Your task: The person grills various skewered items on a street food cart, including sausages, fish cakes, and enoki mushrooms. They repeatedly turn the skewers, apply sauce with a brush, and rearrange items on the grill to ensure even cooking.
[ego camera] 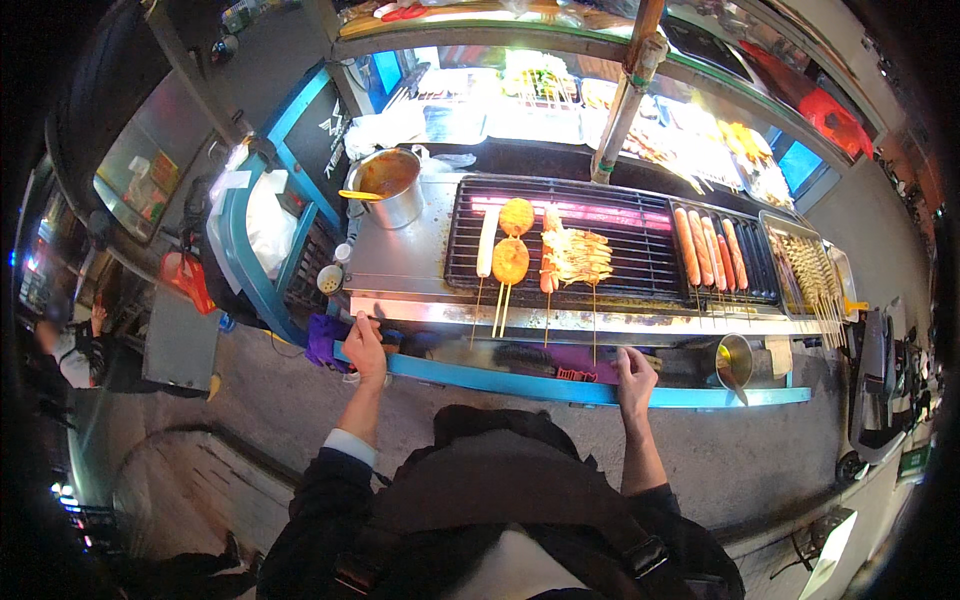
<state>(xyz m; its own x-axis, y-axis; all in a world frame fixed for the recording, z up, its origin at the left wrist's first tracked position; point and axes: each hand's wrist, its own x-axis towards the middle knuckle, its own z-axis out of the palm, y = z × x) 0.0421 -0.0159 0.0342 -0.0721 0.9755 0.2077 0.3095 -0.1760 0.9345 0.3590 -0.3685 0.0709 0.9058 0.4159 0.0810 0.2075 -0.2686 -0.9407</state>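
My left hand [365, 351] is at the front left corner of the steel counter, over the blue rail [510, 381] and beside a purple cloth [327, 341]. Its fingers are curled, and I make out nothing in them. Over the same rail, my right hand [636, 375] is loosely bent, just right of a skewer's stick end. On the grill grate [645, 259] lie a pale sausage skewer [487, 244], two round golden patties [511, 260] one above the other, a reddish sausage skewer [548, 262] and a spread, frilly skewered piece [583, 255]. Pink-lit heating bars glow behind them.
A steel pot [396, 195] of reddish sauce with a yellow-handled tool stands left. Several sausages [705, 247] lie on the grooved plate at right, beside a tray of spiral skewers [806, 270]. A wooden post [626, 112] rises behind the grill. A metal cup [733, 360] hangs at the rail.
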